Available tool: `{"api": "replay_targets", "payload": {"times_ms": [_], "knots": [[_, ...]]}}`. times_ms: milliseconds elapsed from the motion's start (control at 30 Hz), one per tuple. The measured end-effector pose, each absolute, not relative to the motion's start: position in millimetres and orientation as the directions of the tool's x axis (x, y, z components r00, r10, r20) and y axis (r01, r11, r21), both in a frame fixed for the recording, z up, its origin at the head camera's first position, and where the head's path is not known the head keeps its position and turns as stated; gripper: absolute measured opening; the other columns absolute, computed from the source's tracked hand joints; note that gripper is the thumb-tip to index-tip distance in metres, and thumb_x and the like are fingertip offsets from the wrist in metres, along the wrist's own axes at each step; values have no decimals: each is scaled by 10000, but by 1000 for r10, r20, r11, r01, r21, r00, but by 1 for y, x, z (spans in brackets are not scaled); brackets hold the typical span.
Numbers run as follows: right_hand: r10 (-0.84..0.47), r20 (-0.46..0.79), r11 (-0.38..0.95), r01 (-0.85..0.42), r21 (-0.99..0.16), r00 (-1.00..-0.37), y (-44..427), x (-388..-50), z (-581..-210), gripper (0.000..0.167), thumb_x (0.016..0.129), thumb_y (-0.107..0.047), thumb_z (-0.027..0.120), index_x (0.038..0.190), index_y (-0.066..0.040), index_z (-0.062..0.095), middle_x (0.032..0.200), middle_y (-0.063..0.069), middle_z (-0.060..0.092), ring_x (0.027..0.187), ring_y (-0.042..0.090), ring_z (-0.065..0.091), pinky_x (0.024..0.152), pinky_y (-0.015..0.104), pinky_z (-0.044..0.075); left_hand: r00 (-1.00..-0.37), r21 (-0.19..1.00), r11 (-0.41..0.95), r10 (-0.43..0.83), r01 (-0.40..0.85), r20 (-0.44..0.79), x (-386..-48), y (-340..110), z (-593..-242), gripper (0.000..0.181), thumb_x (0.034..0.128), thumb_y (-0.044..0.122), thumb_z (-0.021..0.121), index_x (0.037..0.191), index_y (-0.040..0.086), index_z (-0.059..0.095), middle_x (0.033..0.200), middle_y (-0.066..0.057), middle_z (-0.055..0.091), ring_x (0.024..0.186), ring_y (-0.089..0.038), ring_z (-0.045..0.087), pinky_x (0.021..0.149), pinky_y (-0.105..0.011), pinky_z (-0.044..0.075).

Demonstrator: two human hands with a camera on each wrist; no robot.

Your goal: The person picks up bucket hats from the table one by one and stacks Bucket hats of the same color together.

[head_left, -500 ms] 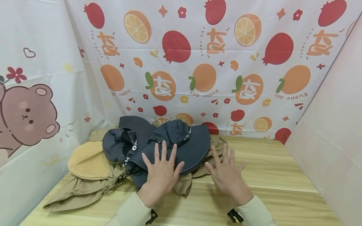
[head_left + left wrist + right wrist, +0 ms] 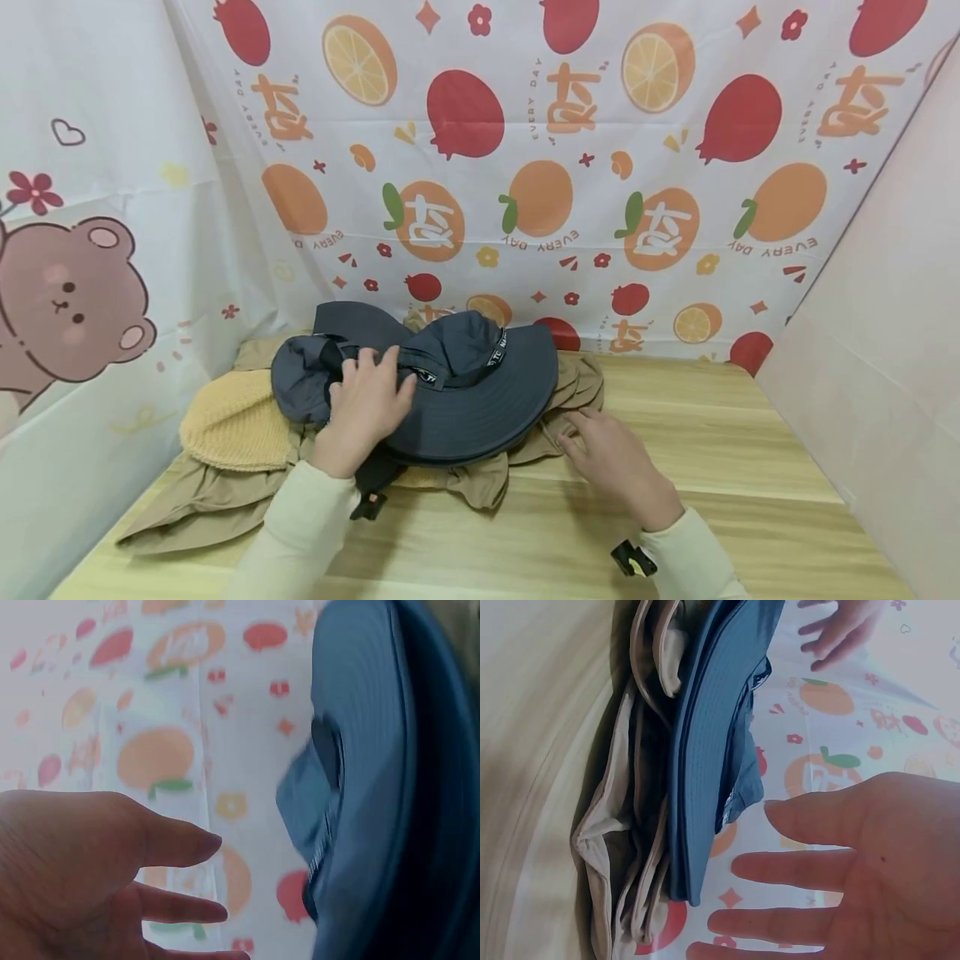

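A dark blue-grey wide-brimmed sun hat [image 2: 480, 425] lies on top of a pile of hats. My left hand [image 2: 366, 407] is over its left side, fingers spread and slightly bent; a gap shows between them and the hat in the left wrist view. Beside the brim's right edge is my right hand [image 2: 618, 467], holding nothing, its fingers [image 2: 795, 870] apart from the hat in the right wrist view. Left of the sun hat lies a second dark hat [image 2: 296, 383], partly hidden by my left hand. A yellow knit beanie [image 2: 232, 425] sits further left.
Khaki fabric hats [image 2: 195, 508] stick out under the pile at the left and front, and more khaki fabric [image 2: 585, 383] shows at the right. The pile rests on a wood-grain table [image 2: 750, 467]. A fruit-print curtain [image 2: 480, 208] hangs behind it.
My left hand has moved left and slightly up from the sun hat's front. The right hand has shifted slightly right and down, its fingers less spread. The sun hat's brim lies flatter at the front.
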State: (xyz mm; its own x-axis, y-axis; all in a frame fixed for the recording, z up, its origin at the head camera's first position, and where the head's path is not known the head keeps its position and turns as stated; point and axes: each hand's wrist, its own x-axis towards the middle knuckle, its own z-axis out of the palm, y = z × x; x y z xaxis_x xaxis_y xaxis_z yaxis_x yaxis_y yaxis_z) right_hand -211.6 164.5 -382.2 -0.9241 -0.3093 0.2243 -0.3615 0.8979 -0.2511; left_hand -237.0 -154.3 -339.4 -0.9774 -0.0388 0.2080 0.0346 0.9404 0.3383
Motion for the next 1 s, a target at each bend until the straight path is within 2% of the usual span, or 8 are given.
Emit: {"api": "replay_targets", "payload": {"times_ms": [133,233,333,400,500,600,800,1000], "knots": [[-317,222,895,-369,-251,-922,164,-211,-382,326,975,-255,711,1204,-23,719,1231,162,722,1101,376,703,945,519,564,-987,368,930,-67,-8,146,-248,-173,-343,575,1062,288,536,1529,-27,420,1447,-394,393,1292,-604,401,925,-718,423],[-316,211,894,-365,-261,-925,165,-210,-381,337,979,-250,705,1226,-21,710,1258,175,713,1130,390,694,960,530,559,-993,368,930,-63,-24,96,-254,-183,-346,496,1053,264,559,1413,-74,506,1335,-395,483,1191,-582,494,876,-688,456],[-312,193,896,-356,-266,-930,166,-209,-380,364,988,-251,694,1268,-17,691,1297,188,698,1167,402,681,970,542,554,-998,369,929,-49,-31,40,-259,-190,-348,355,1043,255,585,1181,-72,588,1098,-321,587,950,-487,591,762,-597,478],[-312,179,899,-351,-263,-933,166,-209,-379,380,994,-257,685,1292,-20,678,1315,187,692,1182,401,677,970,545,555,-999,371,928,-41,-36,7,-262,-194,-348,290,1039,262,598,1041,-29,592,945,-247,592,809,-411,589,696,-537,460],[-314,161,901,-347,-259,-936,168,-209,-379,406,1001,-266,675,1324,-20,658,1336,187,684,1203,399,670,977,547,551,-999,374,927,-30,-40,-34,-264,-197,-349,278,1036,281,608,923,30,574,814,-162,553,724,-341,562,663,-483,431],[-313,140,904,-340,-260,-939,169,-208,-378,448,1003,-272,671,1369,-16,625,1359,200,669,1225,402,659,989,554,544,-998,374,927,-7,-32,-67,-266,-199,-347,305,1037,310,610,904,36,585,798,-157,552,727,-337,570,675,-481,437],[-317,102,903,-333,-273,-943,172,-207,-377,530,1004,-262,673,1449,-3,547,1413,220,629,1259,404,638,1014,566,525,-993,394,919,44,-3,-110,-263,-199,-342,303,1032,330,623,997,31,656,947,-175,648,842,-343,620,760,-511,481],[-320,86,904,-331,-269,-944,174,-207,-377,530,1008,-265,667,1450,0,545,1423,221,623,1268,405,633,1022,563,522,-997,427,903,68,44,-40,-258,-192,-340,232,1032,248,631,909,52,611,833,-140,578,749,-292,579,684,-429,445]]}}
